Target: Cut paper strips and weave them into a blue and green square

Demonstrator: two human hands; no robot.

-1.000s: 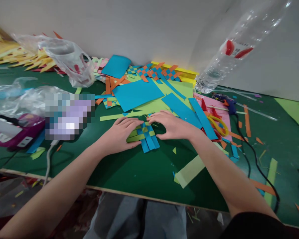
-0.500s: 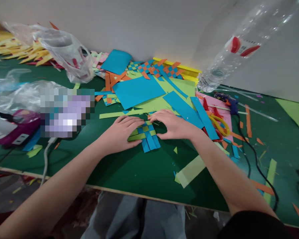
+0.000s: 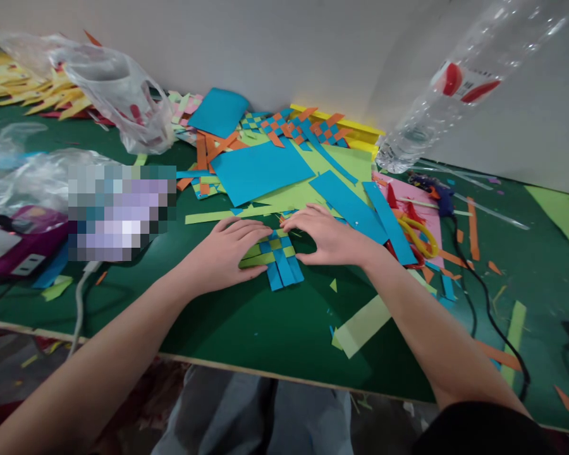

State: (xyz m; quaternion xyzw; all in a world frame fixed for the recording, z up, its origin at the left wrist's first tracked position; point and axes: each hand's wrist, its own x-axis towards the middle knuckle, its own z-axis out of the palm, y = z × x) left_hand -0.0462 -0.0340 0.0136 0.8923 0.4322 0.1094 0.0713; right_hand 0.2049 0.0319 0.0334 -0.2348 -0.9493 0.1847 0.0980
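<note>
A small woven piece of paper strips, blue crossed with light green, lies on the green table in front of me. My left hand grips its left side, fingers over the far part and thumb along the near left edge; the green strip ends there are partly covered. At the far right corner, my right hand is curled with its fingertips on the weave and its thumb by the right edge. Several blue strip ends point toward me, loose and uncovered. Just beyond the hands runs a long light-green strip.
Blue sheets and finished-looking orange-blue weaves lie behind. Right are yellow-handled scissors, a glue gun with black cord, and a leaning plastic bottle. Left are a pixelated phone-like object, a white cable and a plastic bag.
The view has shifted slightly, moving things on the left a little leftward. Both hands keep nearly the same pose at the woven paper strips.
</note>
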